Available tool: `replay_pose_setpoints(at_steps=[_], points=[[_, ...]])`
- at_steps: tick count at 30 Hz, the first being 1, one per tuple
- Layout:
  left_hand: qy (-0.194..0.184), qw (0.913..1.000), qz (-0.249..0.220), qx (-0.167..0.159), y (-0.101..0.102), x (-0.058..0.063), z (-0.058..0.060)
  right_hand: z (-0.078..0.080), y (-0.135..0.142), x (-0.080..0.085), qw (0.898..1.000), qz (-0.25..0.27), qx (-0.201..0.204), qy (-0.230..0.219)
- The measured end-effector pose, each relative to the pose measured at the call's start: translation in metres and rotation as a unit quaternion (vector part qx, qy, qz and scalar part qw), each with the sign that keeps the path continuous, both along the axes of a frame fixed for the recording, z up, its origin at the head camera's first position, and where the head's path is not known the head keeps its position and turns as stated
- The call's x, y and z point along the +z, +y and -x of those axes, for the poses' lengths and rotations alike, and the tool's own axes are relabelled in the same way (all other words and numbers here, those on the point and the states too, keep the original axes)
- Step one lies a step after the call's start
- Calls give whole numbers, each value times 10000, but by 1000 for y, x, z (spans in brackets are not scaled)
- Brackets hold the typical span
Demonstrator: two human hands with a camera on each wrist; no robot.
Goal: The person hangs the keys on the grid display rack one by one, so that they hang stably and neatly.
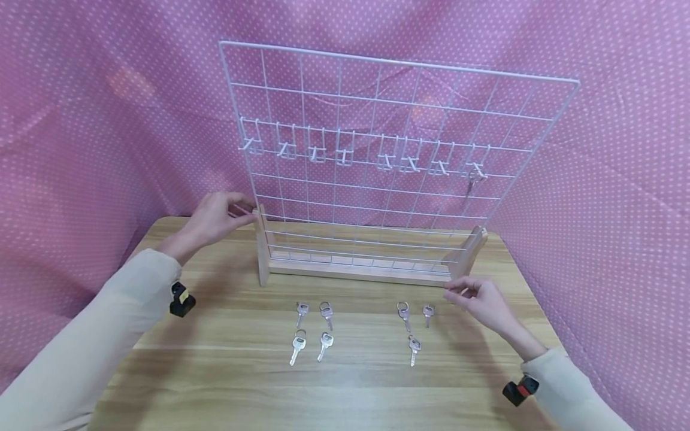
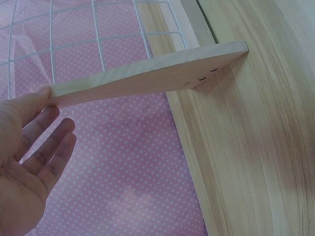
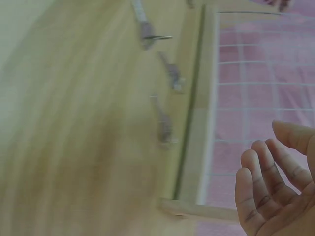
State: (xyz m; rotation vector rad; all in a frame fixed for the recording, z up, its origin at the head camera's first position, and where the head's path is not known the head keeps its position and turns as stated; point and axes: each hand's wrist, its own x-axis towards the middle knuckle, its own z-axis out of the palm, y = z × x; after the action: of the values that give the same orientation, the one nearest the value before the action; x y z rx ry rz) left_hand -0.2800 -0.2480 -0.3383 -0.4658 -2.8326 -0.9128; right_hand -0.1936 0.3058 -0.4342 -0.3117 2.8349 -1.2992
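A: What surrounds the work?
B: Pink dotted cloth [image 1: 86,149] at the back and both sides, around a wood-grain tabletop [image 1: 242,383] with rounded rear corners.

A: Where do the things stand?
B: A wooden stand [image 1: 356,272] is toward the rear, holding up a white wire grid [image 1: 396,61]. Eight hooks [image 1: 345,158] hang in a row across it, and one key [image 1: 470,184] is on the rightmost. Four keys [image 1: 298,346] lie in front of the stand to the left, three keys [image 1: 414,346] to the right.

A: How much room is there?
B: The tabletop runs on from the keys toward the viewer. It is tighter at the sides: the rear left corner is near the left hand [image 1: 212,218], and the right edge passes near the right hand [image 1: 485,302].

A: How are the hands posed?
B: The left reaches far forward, thumb and forefinger pinching the top of the left upright [image 1: 262,251], other fingers loose. The right comes in low from the side, by the stand's front right corner. Its fingers are softly bent, the thumb apart from them, holding nothing; whether it touches the wood I can't tell.
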Motion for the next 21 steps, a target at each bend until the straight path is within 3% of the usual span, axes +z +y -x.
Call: replay_pose_setpoints(at_steps=[12, 21], points=[[-99, 9999, -33, 13, 1, 1, -1, 9, 0, -51, 9987, -358, 246, -278], [-164, 9999, 23, 24, 1, 2, 0, 16, -7, -58, 9936, -1058, 155, -362]])
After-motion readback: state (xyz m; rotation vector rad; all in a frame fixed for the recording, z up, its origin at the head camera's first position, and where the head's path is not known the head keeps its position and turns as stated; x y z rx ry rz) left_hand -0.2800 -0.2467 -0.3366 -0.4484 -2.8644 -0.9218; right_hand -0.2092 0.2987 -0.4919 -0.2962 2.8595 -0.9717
